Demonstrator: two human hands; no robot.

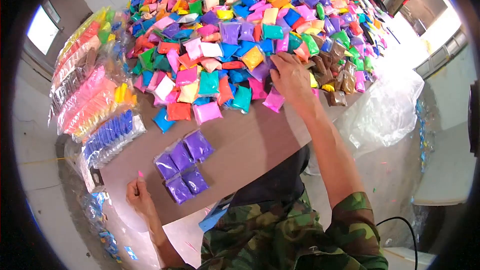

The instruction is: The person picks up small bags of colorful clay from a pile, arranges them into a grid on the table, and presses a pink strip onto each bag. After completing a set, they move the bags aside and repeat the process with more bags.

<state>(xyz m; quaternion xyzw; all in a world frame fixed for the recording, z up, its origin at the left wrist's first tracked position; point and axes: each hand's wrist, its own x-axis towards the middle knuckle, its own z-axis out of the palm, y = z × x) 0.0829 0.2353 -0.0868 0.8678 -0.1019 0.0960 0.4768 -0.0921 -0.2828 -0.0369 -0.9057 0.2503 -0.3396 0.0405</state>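
Observation:
A large heap of small colored packets (209,83) covers the far part of the brown table (240,145). My right hand (291,77) reaches into the heap's near side, its fingers bent against a purple packet (261,71); whether they grip it is hidden. Several purple packets (181,156) lie grouped in two rows on the table nearer me. To their left, at the table's edge, my left hand (140,197) is closed, with a tiny pink piece (140,173) at its fingertips.
Clear bags of sorted packets (92,90) line the table's left side, with a bag of blue ones (111,132) nearest. Crumpled clear plastic (382,112) hangs at the right edge. Brown packets (338,98) sit at the heap's right side.

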